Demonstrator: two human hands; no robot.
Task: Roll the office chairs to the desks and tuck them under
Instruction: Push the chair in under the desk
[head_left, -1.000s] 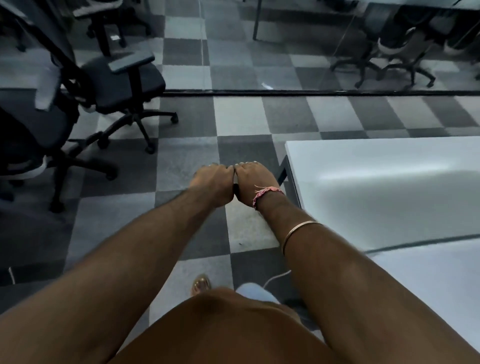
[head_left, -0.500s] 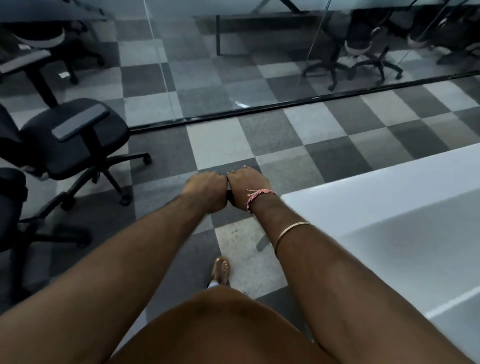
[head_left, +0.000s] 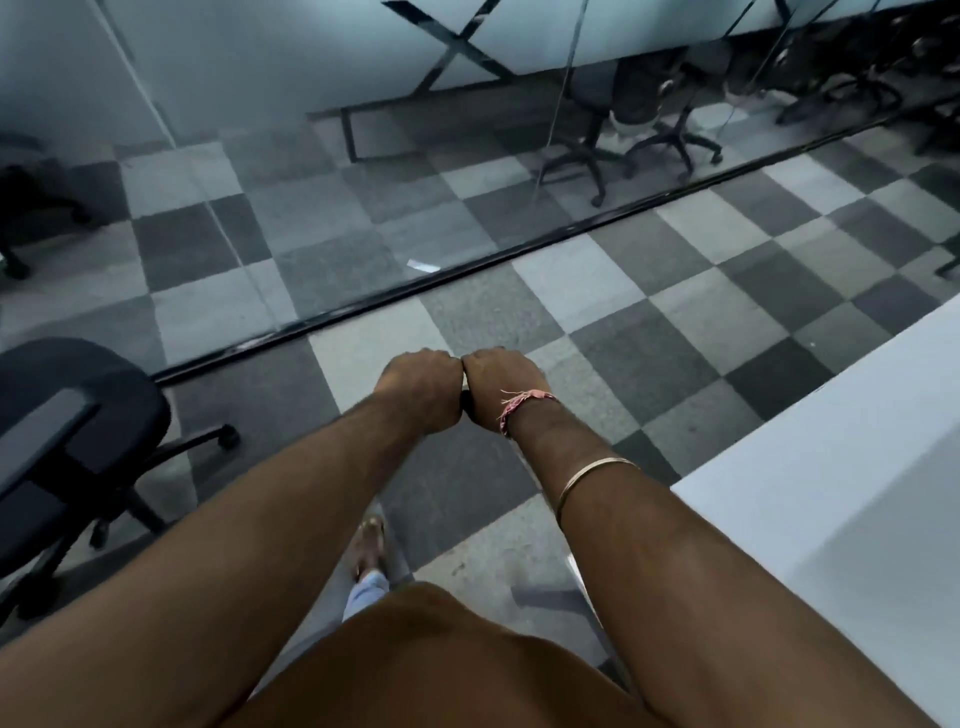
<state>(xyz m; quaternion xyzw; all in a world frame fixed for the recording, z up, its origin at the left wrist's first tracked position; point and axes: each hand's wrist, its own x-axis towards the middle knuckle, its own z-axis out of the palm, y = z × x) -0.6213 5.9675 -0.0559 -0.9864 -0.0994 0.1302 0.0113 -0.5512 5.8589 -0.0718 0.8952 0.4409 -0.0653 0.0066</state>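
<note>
Nearest me, the person's sandalled foot (head_left: 370, 540) is stepping over the checked carpet (head_left: 613, 312), with the white desk (head_left: 831, 493) close on the right. Ahead, the left hand (head_left: 420, 387) and right hand (head_left: 501, 387) are curling into fists, knuckles touching, gripping no chair; whether something small sits between them I cannot tell. The office chair (head_left: 67, 441) is waiting off left, untouched. Walking on risks leaving it behind, or bumping the glass partition (head_left: 311, 218) beyond.
</note>
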